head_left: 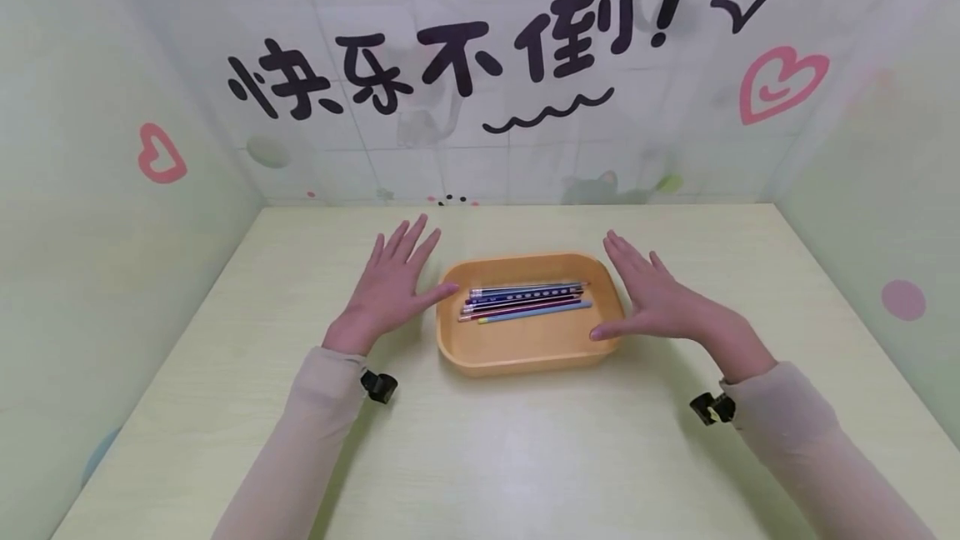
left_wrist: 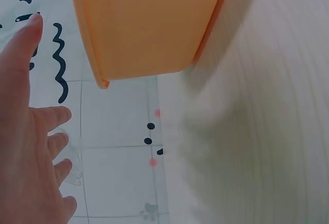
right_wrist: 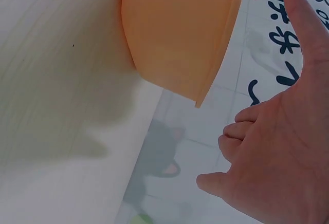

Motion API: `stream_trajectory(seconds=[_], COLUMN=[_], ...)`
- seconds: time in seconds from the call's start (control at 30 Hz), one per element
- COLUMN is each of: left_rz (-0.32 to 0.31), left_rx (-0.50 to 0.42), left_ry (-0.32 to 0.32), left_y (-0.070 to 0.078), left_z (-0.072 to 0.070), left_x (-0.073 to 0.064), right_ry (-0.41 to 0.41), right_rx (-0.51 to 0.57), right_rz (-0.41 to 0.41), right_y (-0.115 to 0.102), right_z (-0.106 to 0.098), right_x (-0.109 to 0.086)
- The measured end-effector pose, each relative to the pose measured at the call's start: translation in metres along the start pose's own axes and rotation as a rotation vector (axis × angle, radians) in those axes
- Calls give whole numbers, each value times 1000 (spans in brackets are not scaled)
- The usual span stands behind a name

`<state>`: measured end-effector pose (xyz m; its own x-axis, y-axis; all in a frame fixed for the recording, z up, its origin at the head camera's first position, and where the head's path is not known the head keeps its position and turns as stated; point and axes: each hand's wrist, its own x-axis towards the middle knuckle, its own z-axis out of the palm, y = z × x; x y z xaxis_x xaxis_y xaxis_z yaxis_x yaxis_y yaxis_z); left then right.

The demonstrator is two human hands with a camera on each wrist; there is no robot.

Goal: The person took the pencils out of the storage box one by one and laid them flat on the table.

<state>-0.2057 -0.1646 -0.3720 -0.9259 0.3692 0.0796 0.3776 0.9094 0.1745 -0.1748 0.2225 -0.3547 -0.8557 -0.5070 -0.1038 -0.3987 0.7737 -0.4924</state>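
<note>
- An orange tray (head_left: 525, 350) with rounded corners is set on the pale table (head_left: 510, 457), between the two hands.
- Several pencils (head_left: 525, 300) are gathered inside the tray, laid roughly side by side, lengthwise, toward its far half.
- At the near edge of the bundle, a light-blue pencil (head_left: 536, 312) can be seen; behind it, a dark blue pencil (head_left: 525, 297) is marked with pale ovals.
- The left hand (head_left: 393, 282) is held beside the tray's left end; its grip is spread, with fingers straight and thumb pointed toward the tray. A gap between thumb and tray is shown in the left wrist view.
- The right hand (head_left: 656, 298) is held by the right end; its grip is likewise spread, with the thumb set wide of the fingers.
- Long pale sleeves (head_left: 300, 432) are worn, and a small black device is fixed at each wrist.
- The back wall (head_left: 337, 165) is printed with black lettering (head_left: 457, 57).
</note>
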Motion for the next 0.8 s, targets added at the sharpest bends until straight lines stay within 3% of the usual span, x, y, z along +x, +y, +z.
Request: stream_trajectory(seconds=[0.57,0.8], left_rz=[50,76], left_rx=[-25,-37], left_ry=[-21,-22], left_y=[17,25], left_z=[-7,-7], left_x=[3,8], right_ry=[-61,-49], right_rx=[31,-16], right_rz=[0,-2], right_y=[-3,-1], right_z=[17,19], right_x=[6,5])
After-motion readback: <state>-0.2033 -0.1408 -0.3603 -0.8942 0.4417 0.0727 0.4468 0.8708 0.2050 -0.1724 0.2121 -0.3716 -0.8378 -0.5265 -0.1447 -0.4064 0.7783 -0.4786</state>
